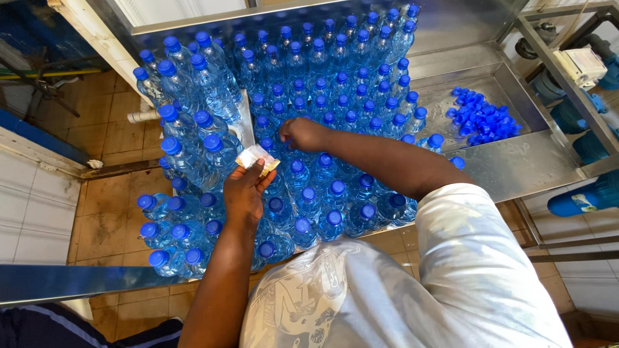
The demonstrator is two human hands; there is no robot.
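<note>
Bottles — right hand outstretched, fisted

The right hand covers the cap of the clear plastic bottle beneath it; its fingers are not visible. The small stack of shiny seal sleeves in the left hand is too small to count. The steel desk under the blue-capped bottles is mostly hidden. The pile of loose blue caps is too dense to count.

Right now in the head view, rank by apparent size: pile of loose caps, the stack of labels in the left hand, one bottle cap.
1. Pile of loose caps
2. Stack of labels, pinched in the left hand
3. One bottle cap, clearly smallest

Camera distance differs little between them, so the order is safe.
</note>
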